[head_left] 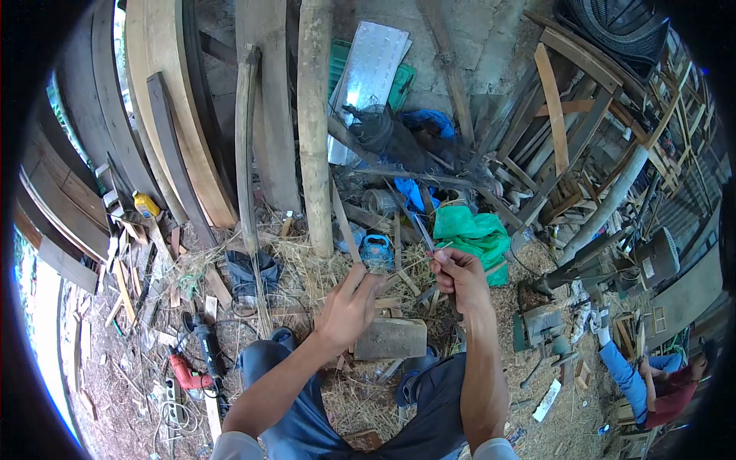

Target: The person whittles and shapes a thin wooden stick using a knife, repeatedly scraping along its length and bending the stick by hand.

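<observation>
A thin, flat wooden strip (344, 222) slants up and away from my left hand (353, 303), whose fingers are closed around its lower end. My right hand (458, 280) is closed on a knife, its narrow blade (423, 232) pointing up and to the left. The two hands are apart, in front of my chest. Below and between them lies a wooden block (391, 340), near my knees. Beyond my right hand is a crumpled green plastic bag (471, 234).
Tall planks (165, 100) and a bamboo pole (314, 130) lean ahead on the left. A red power tool (188, 372) lies at lower left among shavings. A metal machine (544, 326) stands at right. Another person (675, 391) sits at far right.
</observation>
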`<state>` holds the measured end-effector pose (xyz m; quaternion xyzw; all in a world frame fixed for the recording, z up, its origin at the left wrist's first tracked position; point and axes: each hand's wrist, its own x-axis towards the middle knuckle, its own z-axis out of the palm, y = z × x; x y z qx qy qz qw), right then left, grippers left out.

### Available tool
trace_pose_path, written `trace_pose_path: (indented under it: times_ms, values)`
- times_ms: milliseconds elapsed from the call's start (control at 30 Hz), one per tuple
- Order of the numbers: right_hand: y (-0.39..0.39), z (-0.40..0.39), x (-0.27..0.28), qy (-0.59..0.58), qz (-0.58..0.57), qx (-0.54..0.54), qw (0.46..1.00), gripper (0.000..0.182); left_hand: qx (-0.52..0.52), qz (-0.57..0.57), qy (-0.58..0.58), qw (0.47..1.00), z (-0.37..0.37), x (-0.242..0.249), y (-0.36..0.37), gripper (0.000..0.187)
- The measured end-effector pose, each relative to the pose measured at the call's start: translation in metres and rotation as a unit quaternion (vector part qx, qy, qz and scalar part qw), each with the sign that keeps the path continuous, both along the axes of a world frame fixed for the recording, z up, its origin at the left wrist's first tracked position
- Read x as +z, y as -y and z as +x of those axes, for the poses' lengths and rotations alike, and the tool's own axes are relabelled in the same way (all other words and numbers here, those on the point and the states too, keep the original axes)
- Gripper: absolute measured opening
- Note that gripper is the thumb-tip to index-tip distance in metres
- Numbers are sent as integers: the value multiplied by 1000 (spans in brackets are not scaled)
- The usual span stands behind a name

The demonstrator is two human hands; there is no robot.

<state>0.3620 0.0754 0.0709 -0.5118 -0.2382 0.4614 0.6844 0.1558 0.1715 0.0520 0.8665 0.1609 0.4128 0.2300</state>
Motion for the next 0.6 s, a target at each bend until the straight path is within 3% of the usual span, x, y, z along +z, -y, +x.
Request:
trace_pose_path:
  times_ms: [200,267,300,367,467,600]
  values:
    - [-11,-28,-11,52,-10,-36,998,13,29,-70,4,997,6,1,-2,16]
    - [-15,-53,-11,62,-10,60,996,11,29,-62,17,998,7,2,-2,15]
    - [-15,-40,-25,157,-35,-4,987,12,28,-59,26,997,6,0,-2,13]
    - [-8,8,-21,92,-49,-143,984,15,31,-53,13,998,-7,-3,-7,15]
    - [7,34,-12,11,41,-135,990,19,37,-71,18,997,-12,2,-14,15]
    - [2,-10,-12,6,43,-65,997,22,32,-116,38,992,-5,3,-16,10]
